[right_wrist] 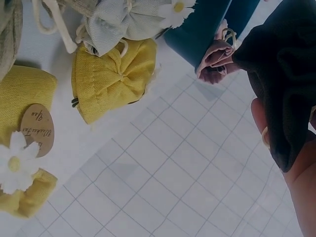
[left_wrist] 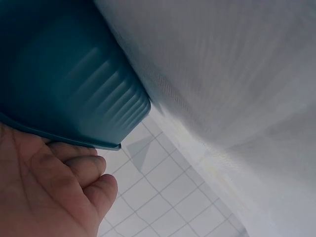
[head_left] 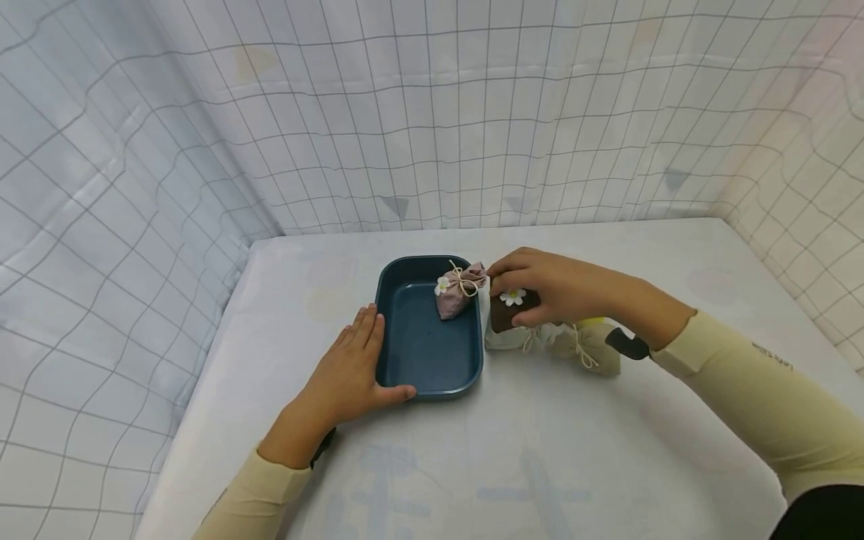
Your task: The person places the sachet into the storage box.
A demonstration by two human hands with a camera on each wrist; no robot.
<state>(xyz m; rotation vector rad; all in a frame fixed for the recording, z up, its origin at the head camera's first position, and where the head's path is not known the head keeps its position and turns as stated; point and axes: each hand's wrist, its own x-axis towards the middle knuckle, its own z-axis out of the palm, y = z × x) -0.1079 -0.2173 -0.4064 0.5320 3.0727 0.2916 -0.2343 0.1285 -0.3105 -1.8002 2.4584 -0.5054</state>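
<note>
Brown sachet (head_left: pixel 511 307) pinched in right hand (head_left: pixel 553 289), held just beside the teal tray (head_left: pixel 418 375) at its right rim; long axis roughly upright, daisy facing up. Left hand (head_left: pixel 351 371) flat on counter (head_left: pixel 540 465), fingers straight against tray's left wall. Pink sachet (head_left: pixel 459 291) inside, tie pointing up-right.
</note>
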